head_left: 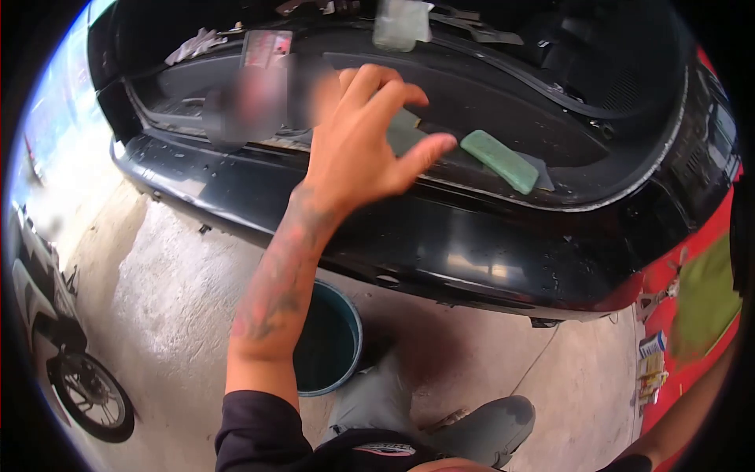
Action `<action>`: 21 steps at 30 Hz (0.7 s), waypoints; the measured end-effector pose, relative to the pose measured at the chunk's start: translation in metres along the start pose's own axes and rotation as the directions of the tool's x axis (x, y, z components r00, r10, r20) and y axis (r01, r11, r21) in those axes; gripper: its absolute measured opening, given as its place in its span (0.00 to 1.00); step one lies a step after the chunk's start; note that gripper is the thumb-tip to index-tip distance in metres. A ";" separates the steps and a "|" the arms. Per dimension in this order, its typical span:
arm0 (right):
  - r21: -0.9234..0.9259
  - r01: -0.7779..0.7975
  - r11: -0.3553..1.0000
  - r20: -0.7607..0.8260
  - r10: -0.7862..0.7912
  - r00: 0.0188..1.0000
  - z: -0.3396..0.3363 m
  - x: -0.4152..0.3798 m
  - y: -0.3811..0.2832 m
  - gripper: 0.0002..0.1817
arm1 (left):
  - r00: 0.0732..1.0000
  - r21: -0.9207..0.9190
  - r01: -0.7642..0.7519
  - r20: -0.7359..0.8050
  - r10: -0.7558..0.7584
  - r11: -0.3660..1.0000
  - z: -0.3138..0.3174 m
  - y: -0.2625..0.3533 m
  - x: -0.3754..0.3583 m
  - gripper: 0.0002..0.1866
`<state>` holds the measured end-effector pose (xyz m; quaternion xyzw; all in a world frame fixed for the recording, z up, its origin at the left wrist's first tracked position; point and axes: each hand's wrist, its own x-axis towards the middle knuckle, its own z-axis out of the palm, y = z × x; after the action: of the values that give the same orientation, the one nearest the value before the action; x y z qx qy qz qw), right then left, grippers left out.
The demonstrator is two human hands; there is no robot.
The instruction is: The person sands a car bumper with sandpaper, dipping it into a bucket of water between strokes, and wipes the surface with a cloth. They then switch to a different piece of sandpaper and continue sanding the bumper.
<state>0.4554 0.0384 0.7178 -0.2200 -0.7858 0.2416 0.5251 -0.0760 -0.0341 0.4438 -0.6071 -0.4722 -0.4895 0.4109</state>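
Observation:
My left hand (364,130) reaches over the rear edge of a black car body, palm down. Its fingers are curved and apart, the thumb stretched to the right, and nothing shows in its grasp. Right of the thumb, a green rectangular block (500,161) lies in the black recess, partly over a thin grey sheet (543,175). A grey-green flat piece (404,132) is partly hidden behind my left fingers. Only the forearm of my right arm shows at the lower right edge; my right hand is out of view.
A round bucket (358,315) of dark liquid stands on the concrete floor under my left forearm. Higher up lie a pale block (399,25), a crumpled glove-like cloth (193,47) and a red-and-white packet (267,49). A motorcycle (86,385) stands at left.

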 end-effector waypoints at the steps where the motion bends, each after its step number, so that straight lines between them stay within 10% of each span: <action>1: -0.498 0.073 0.864 -0.149 -0.169 0.974 -0.010 -0.033 0.021 0.24 | 1.000 -0.109 0.008 -0.024 -0.010 0.994 -0.005 0.023 0.000 0.20; 3: -0.568 0.033 0.822 -0.179 -0.163 0.970 -0.035 -0.108 0.072 0.23 | 0.999 -0.457 0.032 0.043 -0.014 0.889 -0.010 0.071 -0.017 0.17; 6: -0.509 -0.180 0.842 -0.269 0.043 0.962 -0.032 -0.199 0.134 0.19 | 0.952 -0.889 0.284 0.307 0.005 0.360 0.008 0.172 -0.085 0.17; 9: 0.026 -0.393 0.919 -0.229 0.388 0.893 0.055 -0.252 0.157 0.09 | 0.613 -0.660 0.739 0.743 0.268 0.137 0.045 0.246 -0.161 0.42; 12: 0.091 -0.369 0.925 0.036 0.368 0.929 0.111 -0.282 0.179 0.06 | 0.671 -0.641 0.690 0.741 0.036 0.337 0.090 0.289 -0.216 0.50; 16: 0.065 -0.533 0.844 0.025 0.533 0.846 0.128 -0.311 0.214 0.05 | 0.408 -0.475 0.805 0.878 0.250 0.356 0.124 0.283 -0.234 0.42; 19: 0.292 -0.657 0.695 -0.147 0.711 0.688 0.135 -0.336 0.251 0.17 | 0.219 -0.229 0.972 0.964 0.150 0.052 0.143 0.273 -0.254 0.34; 21: 0.287 -0.760 0.583 -0.108 0.808 0.579 0.122 -0.372 0.295 0.27 | 0.412 -0.421 0.890 0.907 -0.085 -0.178 0.157 0.278 -0.272 0.29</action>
<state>0.4993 0.0297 0.2296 -0.5156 -0.5102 0.5040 0.4688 0.2075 0.0098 0.1376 -0.5458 -0.3515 -0.5558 -0.5192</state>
